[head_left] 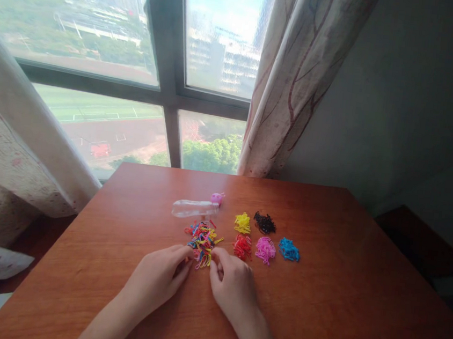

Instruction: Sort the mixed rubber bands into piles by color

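Note:
A mixed pile of small coloured rubber bands [204, 238] lies on the table between my hands. My left hand [162, 272] is at the pile's near left edge, its fingers curled and thumb drawn in, fingertips touching the bands. Opposite it, my right hand [234, 281] is curled at the near right edge, thumb and forefinger close together. Whatever either hand pinches is too small to make out. Sorted by colour to the right are heaps of yellow bands [242, 223], black bands [264, 223], red bands [242, 247], pink bands [265, 250] and blue bands [289, 249].
Behind the mixed pile lies a clear plastic container [193, 209] on its side, with a pink object [217, 198] by its right end. The brown wooden table [337, 305] reaches to a window with curtains [288, 79] at both sides.

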### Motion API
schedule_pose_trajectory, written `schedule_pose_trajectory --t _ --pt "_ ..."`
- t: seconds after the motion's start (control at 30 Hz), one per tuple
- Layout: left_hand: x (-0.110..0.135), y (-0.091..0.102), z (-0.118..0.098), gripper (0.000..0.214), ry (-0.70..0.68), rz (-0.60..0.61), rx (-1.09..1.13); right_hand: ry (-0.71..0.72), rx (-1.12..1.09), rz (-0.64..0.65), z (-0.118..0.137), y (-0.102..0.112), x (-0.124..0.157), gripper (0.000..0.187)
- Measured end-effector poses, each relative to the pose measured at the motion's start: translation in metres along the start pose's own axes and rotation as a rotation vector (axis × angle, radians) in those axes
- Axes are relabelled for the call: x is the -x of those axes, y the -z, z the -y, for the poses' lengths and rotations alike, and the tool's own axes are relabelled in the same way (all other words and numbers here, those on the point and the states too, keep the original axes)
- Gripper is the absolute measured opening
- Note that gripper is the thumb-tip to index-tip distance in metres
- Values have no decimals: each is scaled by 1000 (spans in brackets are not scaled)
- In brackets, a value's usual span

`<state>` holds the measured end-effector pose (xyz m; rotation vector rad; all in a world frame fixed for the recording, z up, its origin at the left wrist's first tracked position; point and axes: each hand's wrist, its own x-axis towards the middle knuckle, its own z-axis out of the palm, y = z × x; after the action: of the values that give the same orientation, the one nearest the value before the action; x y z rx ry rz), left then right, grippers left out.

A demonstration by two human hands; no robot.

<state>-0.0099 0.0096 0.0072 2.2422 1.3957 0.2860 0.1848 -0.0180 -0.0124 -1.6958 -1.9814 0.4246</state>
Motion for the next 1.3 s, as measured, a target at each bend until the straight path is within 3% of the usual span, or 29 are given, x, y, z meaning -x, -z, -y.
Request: schedule_pose_trajectory --t 0.4,0.67,0.93,1.3 --pt "0 2 -1 22 5 -35 2 -2 -87 -21 -3 -2 2 14" --pt "1 1 -8 18 -22 -131 23 -64 -378 -64 -7 -4 0 11" --pt "2 -12 -21 14 -76 -105 68 -107 -631 -31 -2 -4 -1 11" --pt "2 -13 -25 18 -74 -123 70 -167 -777 2 -1 -4 -2 13"
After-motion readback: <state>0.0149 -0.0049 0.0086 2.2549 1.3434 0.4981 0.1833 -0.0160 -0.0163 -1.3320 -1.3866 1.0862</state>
